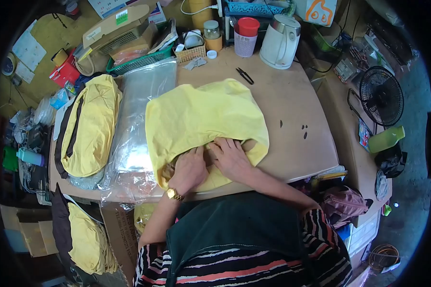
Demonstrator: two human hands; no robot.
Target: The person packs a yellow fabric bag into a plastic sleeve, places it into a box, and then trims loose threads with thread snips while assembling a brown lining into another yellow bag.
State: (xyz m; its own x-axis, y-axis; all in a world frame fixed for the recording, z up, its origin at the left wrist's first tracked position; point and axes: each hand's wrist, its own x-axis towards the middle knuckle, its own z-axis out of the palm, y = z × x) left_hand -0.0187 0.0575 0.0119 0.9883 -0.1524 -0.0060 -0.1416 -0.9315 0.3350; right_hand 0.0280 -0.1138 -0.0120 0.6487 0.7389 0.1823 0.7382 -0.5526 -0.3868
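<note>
A yellow cloth bag (206, 110) lies on the table in front of me, its opening facing my body. Both hands reach into that opening, where a brownish inside shows in part. My left hand (190, 168) is bent at the left of the opening, fingers closed on the cloth and their tips partly hidden; a gold watch (174, 194) is on that wrist. Close beside it, my right hand (231, 160) has its fingers curled over the cloth inside the rim.
Clear plastic sheets (143, 110) lie left of the bag, beside a folded yellow-and-dark-brown pile (93, 126). Black thread snips (244, 75) rest behind it. A white kettle (280, 43) and a red-lidded cup (246, 40) stand at the back. A fan (381, 95) is at right.
</note>
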